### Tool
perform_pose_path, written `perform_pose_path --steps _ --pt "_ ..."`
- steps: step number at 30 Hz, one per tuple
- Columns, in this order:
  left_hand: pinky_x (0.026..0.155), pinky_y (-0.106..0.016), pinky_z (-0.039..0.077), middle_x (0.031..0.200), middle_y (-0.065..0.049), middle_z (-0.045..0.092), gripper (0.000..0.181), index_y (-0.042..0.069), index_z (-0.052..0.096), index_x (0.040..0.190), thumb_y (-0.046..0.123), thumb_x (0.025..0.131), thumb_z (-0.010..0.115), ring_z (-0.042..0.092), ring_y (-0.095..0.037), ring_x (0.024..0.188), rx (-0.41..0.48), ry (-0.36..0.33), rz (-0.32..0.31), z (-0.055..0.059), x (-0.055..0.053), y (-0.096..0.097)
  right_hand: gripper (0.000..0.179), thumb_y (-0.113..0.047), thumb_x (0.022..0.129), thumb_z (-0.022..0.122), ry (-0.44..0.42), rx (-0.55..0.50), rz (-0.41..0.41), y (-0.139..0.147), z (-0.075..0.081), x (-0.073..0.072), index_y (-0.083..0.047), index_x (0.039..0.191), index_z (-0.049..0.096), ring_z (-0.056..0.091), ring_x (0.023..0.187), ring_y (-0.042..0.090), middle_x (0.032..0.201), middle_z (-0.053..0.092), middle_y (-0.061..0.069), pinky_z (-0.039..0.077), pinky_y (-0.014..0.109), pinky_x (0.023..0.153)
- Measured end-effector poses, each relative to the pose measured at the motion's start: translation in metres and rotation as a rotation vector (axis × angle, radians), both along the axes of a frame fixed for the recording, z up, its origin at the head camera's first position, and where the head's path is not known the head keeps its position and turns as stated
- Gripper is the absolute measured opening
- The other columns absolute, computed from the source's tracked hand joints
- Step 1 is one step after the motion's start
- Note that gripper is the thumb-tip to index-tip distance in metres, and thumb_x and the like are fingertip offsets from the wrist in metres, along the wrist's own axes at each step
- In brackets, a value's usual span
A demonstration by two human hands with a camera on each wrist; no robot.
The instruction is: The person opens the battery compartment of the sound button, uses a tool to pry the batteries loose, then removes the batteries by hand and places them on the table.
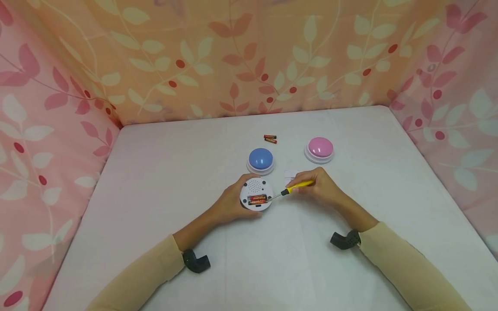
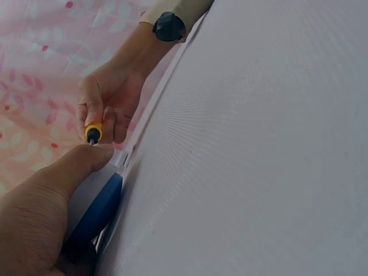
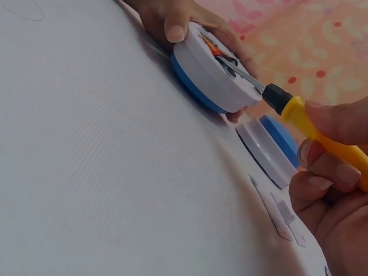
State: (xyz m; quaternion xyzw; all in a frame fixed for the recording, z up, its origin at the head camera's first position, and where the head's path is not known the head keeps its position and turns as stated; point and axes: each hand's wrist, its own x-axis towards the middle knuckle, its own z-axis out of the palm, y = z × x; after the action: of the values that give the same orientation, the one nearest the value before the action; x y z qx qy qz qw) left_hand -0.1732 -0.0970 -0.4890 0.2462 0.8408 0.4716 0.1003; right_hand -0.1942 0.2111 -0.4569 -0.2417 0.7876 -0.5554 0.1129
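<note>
Head view: I see the left hand gripping an upturned button, well inside the desk's far edge; if the right hand's pinched screwdriver slips, a battery could fly out.

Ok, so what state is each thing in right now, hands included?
Held button: turned over, installed batteries exposed
Left hand: gripping that button
Screwdriver: tip at the installed batteries
Right hand: gripping the screwdriver
Blue button: upright, dome up
Pink button: upright, dome up
Loose batteries: lying close together
Small white pieces: lying flat
</note>
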Motion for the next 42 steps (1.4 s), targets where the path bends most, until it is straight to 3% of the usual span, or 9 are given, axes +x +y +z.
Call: perform_pose_path --steps 6,13,21,25,30,35,42 --pt "0.093 -0.039 0.053 0.132 0.009 0.057 0.104 0.029 0.035 0.15 0.031 0.067 0.097 0.057 -0.014 0.114 -0.001 -0.022 0.008 0.001 0.0 0.0 0.022 0.007 0.088 0.068 -0.042 0.001 -0.01 0.0 -0.003 -0.001 -0.003 0.103 0.08 0.067 0.101 0.023 0.1 0.077 0.01 0.055 0.025 0.079" --pt "0.093 -0.039 0.053 0.131 0.008 0.058 0.104 0.031 0.035 0.15 0.03 0.066 0.097 0.058 -0.014 0.114 -0.003 -0.015 0.008 0.001 0.0 0.001 0.017 0.002 0.089 0.07 -0.109 -0.002 -0.045 0.0 -0.005 -0.001 -0.002 0.102 0.08 0.062 0.089 0.025 0.104 0.076 0.014 0.049 0.026 0.056" --pt "0.093 -0.04 0.053 0.131 0.008 0.057 0.104 0.029 0.035 0.151 0.031 0.066 0.097 0.058 -0.014 0.113 0.009 -0.014 0.006 0.0 0.0 0.001 0.017 -0.003 0.091 0.07 -0.186 -0.028 -0.066 0.0 -0.006 0.0 -0.001 0.105 0.079 0.058 0.08 0.024 0.106 0.075 0.011 0.049 0.026 0.056" --pt "0.094 -0.04 0.052 0.13 0.008 0.057 0.105 0.027 0.035 0.151 0.03 0.067 0.097 0.058 -0.014 0.113 0.026 -0.019 0.001 0.0 0.0 0.0 0.018 0.0 0.09 0.069 -0.116 -0.017 -0.029 0.001 -0.003 -0.001 -0.003 0.105 0.08 0.062 0.089 0.026 0.102 0.076 0.009 0.051 0.026 0.062" --pt "0.095 -0.039 0.052 0.132 0.01 0.056 0.104 0.028 0.035 0.151 0.03 0.067 0.097 0.057 -0.013 0.114 0.025 -0.022 0.005 0.001 0.0 0.0 0.023 0.004 0.088 0.071 0.044 0.056 0.005 0.001 0.011 0.001 -0.009 0.104 0.081 0.066 0.093 0.024 0.097 0.076 0.002 0.053 0.026 0.078" --pt "0.095 -0.04 0.053 0.132 0.009 0.056 0.104 0.029 0.035 0.151 0.031 0.067 0.096 0.057 -0.013 0.114 0.015 -0.018 0.008 0.001 0.0 0.002 0.022 -0.001 0.086 0.078 0.231 0.162 -0.001 0.002 0.03 0.01 -0.013 0.104 0.082 0.061 0.081 0.017 0.089 0.075 -0.005 0.05 0.024 0.068" --pt "0.096 -0.04 0.052 0.131 0.009 0.056 0.103 0.031 0.035 0.15 0.032 0.067 0.096 0.057 -0.013 0.114 0.013 -0.016 0.011 -0.001 -0.001 0.001 0.024 -0.001 0.083 0.079 0.387 0.201 0.048 -0.008 0.046 0.024 -0.015 0.103 0.082 0.06 0.076 0.011 0.085 0.072 -0.009 0.054 0.031 0.062"
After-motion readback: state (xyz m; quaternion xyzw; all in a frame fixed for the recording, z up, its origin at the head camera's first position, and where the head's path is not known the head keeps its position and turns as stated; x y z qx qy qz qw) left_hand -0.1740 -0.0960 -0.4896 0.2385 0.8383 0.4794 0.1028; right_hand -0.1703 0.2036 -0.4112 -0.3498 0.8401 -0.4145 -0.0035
